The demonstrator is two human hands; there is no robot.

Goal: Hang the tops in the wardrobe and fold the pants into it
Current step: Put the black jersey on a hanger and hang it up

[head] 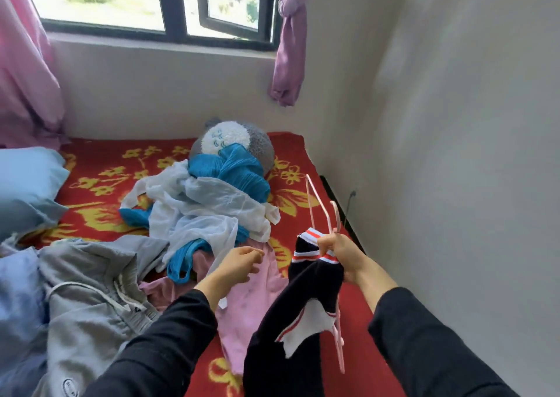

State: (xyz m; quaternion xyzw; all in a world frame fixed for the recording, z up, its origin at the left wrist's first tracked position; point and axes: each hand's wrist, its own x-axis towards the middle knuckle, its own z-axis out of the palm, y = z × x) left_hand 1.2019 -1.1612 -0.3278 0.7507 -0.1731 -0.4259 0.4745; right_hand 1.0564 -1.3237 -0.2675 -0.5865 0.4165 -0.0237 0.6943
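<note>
right hand (342, 254): held above the bed's right edge, next to the wall; fingers (325, 243) are clamped on the striped collar of the dark top and on the pink hanger together.
dark top (303, 305): we see it hanging from that grip. The red-and-white collar is bunched right at the fingertips and the body drops toward the camera, in front of the right sleeve.
pink hanger (335, 215): hook and one shoulder stick up above the right fingers; the other end pokes out below the top's white patch.
left hand (239, 265): over the pink garment, just left of the dark top and not touching it. Fingers (257, 260) are loosely curled. A white strip runs under the hand, and we cannot tell whether it is pinched.
pink garment (248, 305): flat on the bed (91, 184), between the two forearms.
pile: white sheer garment (206, 212) lies over a blue garment (239, 169) mid-bed, beyond the left hand and well apart from the right fingers.
grey garment (91, 290): has a drawstring, lies crumpled at left, near the left sleeve.
plush toy (236, 136): at the far edge of the bed under the window, touching the blue garment.
pillow (24, 178): blue, at far left.
</note>
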